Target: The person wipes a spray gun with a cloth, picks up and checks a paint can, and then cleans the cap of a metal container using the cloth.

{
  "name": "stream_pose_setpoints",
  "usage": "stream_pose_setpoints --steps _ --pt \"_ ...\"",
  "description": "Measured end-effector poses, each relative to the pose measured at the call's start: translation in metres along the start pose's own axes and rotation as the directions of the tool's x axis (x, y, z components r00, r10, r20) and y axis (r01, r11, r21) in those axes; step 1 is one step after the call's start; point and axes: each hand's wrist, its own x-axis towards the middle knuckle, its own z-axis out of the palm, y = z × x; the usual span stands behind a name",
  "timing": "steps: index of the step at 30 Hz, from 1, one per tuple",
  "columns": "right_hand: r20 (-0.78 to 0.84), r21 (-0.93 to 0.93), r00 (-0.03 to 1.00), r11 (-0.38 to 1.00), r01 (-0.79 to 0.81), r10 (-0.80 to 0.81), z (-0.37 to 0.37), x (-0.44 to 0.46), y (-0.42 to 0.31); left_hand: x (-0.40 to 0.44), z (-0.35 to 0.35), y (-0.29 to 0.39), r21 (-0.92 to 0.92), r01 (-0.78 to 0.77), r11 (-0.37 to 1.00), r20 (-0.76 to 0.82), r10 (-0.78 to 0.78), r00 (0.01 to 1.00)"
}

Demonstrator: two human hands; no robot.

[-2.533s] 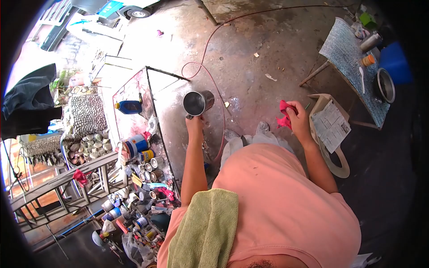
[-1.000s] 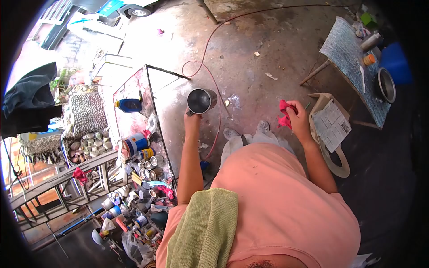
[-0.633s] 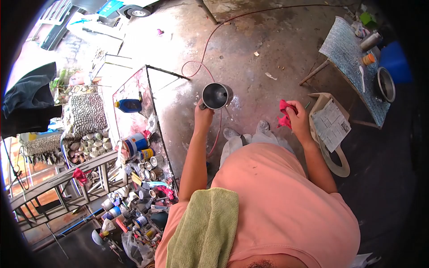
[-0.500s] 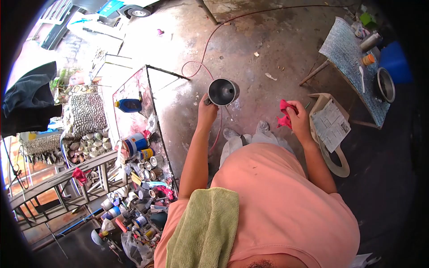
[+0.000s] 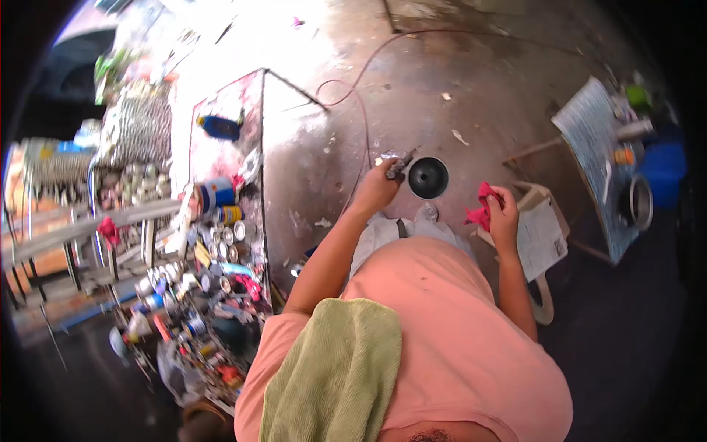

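My left hand [image 5: 379,186] is closed round the dark handle of a metal cup [image 5: 428,177], which is held out over the concrete floor. The round dark opening of the cup faces me; a small dark spot shows inside it. My right hand [image 5: 504,212] pinches a crumpled red cloth [image 5: 482,208], part of which hangs to the left of my fingers. The two hands are apart, with the cup between them and nearer the left. A green towel [image 5: 335,368] lies over my left shoulder.
At the left, a stained table [image 5: 228,140] bears a blue bottle [image 5: 219,127] and paint cans [image 5: 215,194]. A ladder [image 5: 147,214] lies near many small containers. To the right are a box with paper [image 5: 537,239] and a patterned table [image 5: 600,162]. A red hose [image 5: 366,121] crosses the floor.
The left hand has brought the cup rightward, closer to the right hand, and turned it. The right hand still holds the red cloth. The whole view has shifted and tilted.
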Motion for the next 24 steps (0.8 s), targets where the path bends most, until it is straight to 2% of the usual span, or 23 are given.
stream_pose_setpoints --steps 1,3,4,5,8,11,14,17,20,23,24 --pt "0.038 0.011 0.999 1.0 -0.005 0.004 0.003 0.003 -0.001 -0.001 0.005 -0.014 0.037 0.051 0.998 0.008 -0.051 0.999" --pt "0.098 -0.036 0.993 0.997 0.067 -0.063 0.009 0.012 0.001 -0.001 0.02 -0.066 0.028 0.041 0.999 0.005 -0.041 0.999" --pt "0.111 -0.016 0.991 0.997 0.08 -0.078 0.016 0.018 0.002 -0.013 0.017 -0.071 0.034 0.099 0.995 -0.044 -0.097 0.994" --pt "0.119 0.002 0.989 0.996 0.087 -0.087 0.021 0.021 0.005 -0.029 0.007 -0.064 -0.018 0.179 0.984 -0.05 -0.18 0.982" --pt "0.26 -0.038 0.96 0.992 0.119 -0.105 0.035 0.041 0.005 -0.05 0.01 -0.118 -0.096 0.265 0.959 -0.093 -0.274 0.957" --pt "0.328 -0.08 0.94 0.989 0.127 -0.094 0.059 0.06 -0.008 -0.081 0.008 -0.166 -0.286 0.213 0.934 -0.275 -0.293 0.916" --pt "0.414 -0.008 0.902 0.991 0.134 -0.119 0.094 0.072 -0.031 -0.114 -0.003 -0.191 -0.437 0.338 0.833 -0.389 -0.514 0.764" --pt "0.499 -0.051 0.855 0.98 0.195 -0.144 0.131 0.079 -0.052 -0.141 -0.003 -0.232 -0.506 0.441 0.741 -0.472 -0.666 0.577" --pt "0.559 -0.086 0.801 0.946 0.311 -0.213 0.173 0.077 -0.071 -0.169 -0.004 -0.261 -0.631 0.357 0.688 -0.54 -0.721 0.435" --pt "0.661 -0.193 0.69 0.823 0.535 -0.294 0.214 0.075 -0.086 -0.193 0.004 -0.292 -0.746 0.328 0.579 -0.512 -0.814 0.273" --pt "0.675 -0.169 0.69 0.855 0.49 -0.262 0.232 0.072 -0.093 -0.201 0.007 -0.3 -0.784 0.314 0.535 -0.489 -0.845 0.216"
